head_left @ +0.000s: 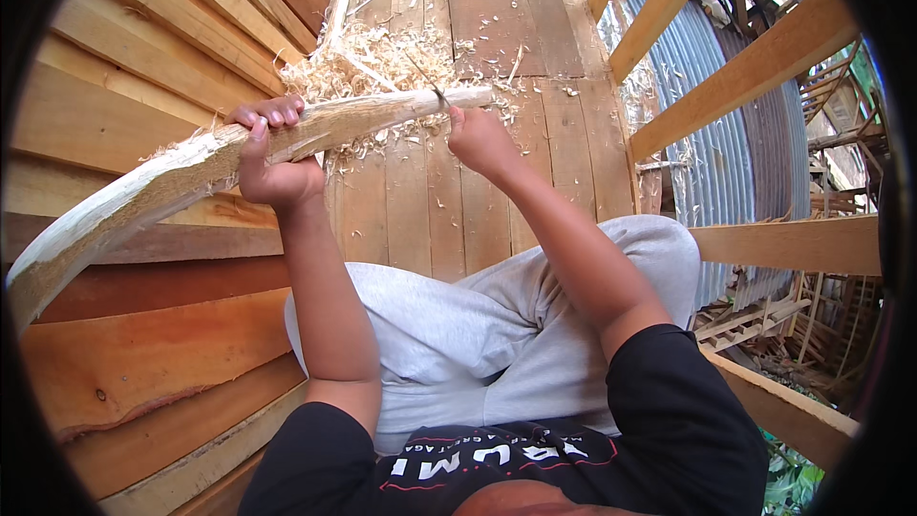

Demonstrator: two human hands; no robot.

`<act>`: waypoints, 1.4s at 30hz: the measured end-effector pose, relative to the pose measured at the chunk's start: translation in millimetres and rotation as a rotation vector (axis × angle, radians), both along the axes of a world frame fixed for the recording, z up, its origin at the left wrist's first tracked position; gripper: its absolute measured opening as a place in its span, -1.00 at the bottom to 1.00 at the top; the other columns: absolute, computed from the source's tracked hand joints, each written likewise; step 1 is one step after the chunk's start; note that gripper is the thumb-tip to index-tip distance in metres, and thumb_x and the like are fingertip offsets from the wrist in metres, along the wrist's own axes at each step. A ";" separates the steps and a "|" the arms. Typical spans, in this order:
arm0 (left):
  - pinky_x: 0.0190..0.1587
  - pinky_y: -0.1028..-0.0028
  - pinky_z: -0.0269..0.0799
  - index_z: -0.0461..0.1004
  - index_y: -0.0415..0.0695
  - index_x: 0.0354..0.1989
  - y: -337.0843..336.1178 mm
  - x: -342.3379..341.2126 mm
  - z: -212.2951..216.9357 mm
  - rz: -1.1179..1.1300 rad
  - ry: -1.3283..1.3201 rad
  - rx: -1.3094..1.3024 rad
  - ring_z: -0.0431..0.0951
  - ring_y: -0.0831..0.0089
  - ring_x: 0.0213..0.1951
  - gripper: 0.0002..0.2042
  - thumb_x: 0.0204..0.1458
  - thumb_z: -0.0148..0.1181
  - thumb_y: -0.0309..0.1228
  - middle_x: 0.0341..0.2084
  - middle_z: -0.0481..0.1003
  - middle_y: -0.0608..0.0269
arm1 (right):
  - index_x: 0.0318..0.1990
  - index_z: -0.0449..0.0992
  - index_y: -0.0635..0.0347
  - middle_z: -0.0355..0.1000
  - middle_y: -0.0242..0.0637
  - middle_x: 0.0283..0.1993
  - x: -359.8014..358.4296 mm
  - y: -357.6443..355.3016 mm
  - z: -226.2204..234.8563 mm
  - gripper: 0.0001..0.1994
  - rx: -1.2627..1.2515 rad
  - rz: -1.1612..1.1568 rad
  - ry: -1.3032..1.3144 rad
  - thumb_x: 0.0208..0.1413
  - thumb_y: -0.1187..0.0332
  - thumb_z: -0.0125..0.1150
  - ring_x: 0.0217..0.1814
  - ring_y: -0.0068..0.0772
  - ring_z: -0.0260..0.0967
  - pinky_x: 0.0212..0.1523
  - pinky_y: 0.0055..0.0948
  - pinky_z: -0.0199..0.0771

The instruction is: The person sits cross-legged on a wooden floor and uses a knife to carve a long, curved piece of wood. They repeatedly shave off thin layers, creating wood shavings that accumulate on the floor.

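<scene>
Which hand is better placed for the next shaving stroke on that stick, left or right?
Right, probably. The right hand already has the thin blade against the pale stick near its far end, above the shavings pile. The left hand is wrapped around the stick mid-length, steadying it.

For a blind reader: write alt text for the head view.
A seated person's left hand grips a long pale wooden stick while the right hand holds a thin blade against its far end. Wood shavings lie piled on the plank floor.
</scene>
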State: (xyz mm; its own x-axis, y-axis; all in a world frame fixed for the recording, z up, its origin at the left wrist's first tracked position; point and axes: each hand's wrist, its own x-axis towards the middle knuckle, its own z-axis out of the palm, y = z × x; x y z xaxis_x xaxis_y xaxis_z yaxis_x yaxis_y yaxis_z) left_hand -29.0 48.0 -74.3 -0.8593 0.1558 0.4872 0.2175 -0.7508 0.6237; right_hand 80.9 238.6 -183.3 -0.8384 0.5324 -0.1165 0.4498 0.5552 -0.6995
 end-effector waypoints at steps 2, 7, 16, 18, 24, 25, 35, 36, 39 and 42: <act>-0.14 0.21 0.31 0.29 -0.07 -0.38 -2.7 -3.9 -3.0 -0.008 0.008 0.014 0.33 0.34 -0.44 -0.84 -0.17 0.08 -0.42 -0.56 0.30 0.22 | -0.38 0.51 0.42 0.46 0.22 -0.39 -0.3 -12.9 7.1 -0.50 0.000 0.049 0.050 0.32 0.12 -0.20 -0.27 0.29 0.42 -0.19 0.05 0.41; -0.12 0.22 0.29 0.29 -0.06 -0.38 -7.3 -8.5 -8.0 -0.014 -0.025 0.045 0.33 0.34 -0.43 -0.84 -0.17 0.09 -0.41 -0.57 0.29 0.23 | -0.26 0.53 0.38 0.49 0.21 -0.28 -5.1 -3.6 4.9 -0.54 -0.028 0.021 0.041 0.32 0.15 -0.24 -0.16 0.21 0.45 -0.07 0.05 0.42; -0.13 0.22 0.28 0.31 -0.05 -0.38 -16.5 -13.5 -8.9 -0.098 0.071 0.019 0.34 0.33 -0.42 -0.81 -0.19 0.13 -0.38 -0.56 0.31 0.22 | -0.18 0.46 0.35 0.47 0.17 -0.41 -0.3 -37.3 52.5 -0.61 0.054 0.235 0.104 0.32 0.17 -0.20 -0.29 0.28 0.42 -0.19 0.10 0.38; -0.13 0.22 0.28 0.31 -0.05 -0.38 -14.6 -11.0 -7.8 -0.107 0.068 0.021 0.35 0.33 -0.42 -0.81 -0.19 0.14 -0.37 -0.56 0.32 0.22 | -0.21 0.47 0.34 0.47 0.18 -0.40 -4.9 -10.2 1.7 -0.61 0.091 0.079 0.117 0.31 0.17 -0.18 -0.28 0.29 0.42 -0.20 0.09 0.37; -0.13 0.22 0.28 0.30 -0.06 -0.38 -12.3 -14.4 -10.8 -0.097 0.064 0.012 0.35 0.33 -0.41 -0.80 -0.18 0.14 -0.37 -0.55 0.32 0.22 | -0.26 0.49 0.36 0.47 0.16 -0.36 -4.2 -6.3 10.4 -0.62 0.016 0.057 -0.005 0.30 0.20 -0.17 -0.27 0.24 0.44 -0.17 0.06 0.42; -0.13 0.22 0.28 0.30 -0.06 -0.37 -13.2 -15.0 -12.0 -0.096 0.072 0.013 0.35 0.33 -0.41 -0.80 -0.18 0.14 -0.37 -0.55 0.32 0.22 | -0.29 0.49 0.37 0.46 0.20 -0.38 -0.5 -19.6 22.8 -0.62 0.027 0.073 0.017 0.30 0.21 -0.16 -0.28 0.26 0.43 -0.18 0.07 0.40; -0.14 0.20 0.29 0.30 -0.07 -0.36 -8.0 -15.9 -8.9 -0.125 0.091 0.024 0.35 0.32 -0.42 -0.81 -0.18 0.13 -0.39 -0.54 0.34 0.20 | -0.21 0.50 0.38 0.50 0.18 -0.26 9.5 66.7 -71.8 -0.60 -0.013 -0.106 -0.278 0.31 0.21 -0.21 -0.13 0.19 0.47 -0.04 0.00 0.44; -0.14 0.20 0.29 0.30 -0.07 -0.36 -9.6 -16.3 -12.6 -0.104 0.068 0.029 0.35 0.33 -0.42 -0.81 -0.18 0.12 -0.39 -0.54 0.34 0.20 | -0.21 0.50 0.39 0.49 0.19 -0.25 2.2 49.9 -55.9 -0.59 -0.053 -0.093 -0.203 0.31 0.20 -0.22 -0.11 0.19 0.46 -0.03 -0.01 0.43; -0.15 0.20 0.29 0.30 -0.08 -0.36 -15.3 -15.4 -9.8 -0.072 0.067 0.019 0.34 0.33 -0.42 -0.81 -0.18 0.12 -0.39 -0.54 0.34 0.20 | -0.21 0.49 0.39 0.48 0.21 -0.23 -11.3 -23.0 31.1 -0.57 -0.039 0.115 -0.049 0.32 0.18 -0.24 -0.08 0.20 0.45 -0.01 -0.01 0.41; -0.15 0.21 0.28 0.30 -0.08 -0.36 -14.6 -10.2 -6.3 -0.043 0.052 0.020 0.34 0.33 -0.42 -0.81 -0.17 0.12 -0.39 -0.55 0.33 0.21 | -0.22 0.50 0.41 0.48 0.24 -0.23 -9.0 -20.3 24.6 -0.57 -0.026 0.126 0.013 0.31 0.19 -0.23 -0.09 0.23 0.44 -0.01 0.01 0.40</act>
State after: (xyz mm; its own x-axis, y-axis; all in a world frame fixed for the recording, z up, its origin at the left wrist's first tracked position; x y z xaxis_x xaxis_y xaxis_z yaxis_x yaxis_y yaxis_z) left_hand -39.2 33.4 -80.6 -0.8253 0.1822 0.5345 0.2163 -0.7724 0.5972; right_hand 71.9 218.2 -158.8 -0.9000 0.4198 -0.1176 0.3684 0.5881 -0.7200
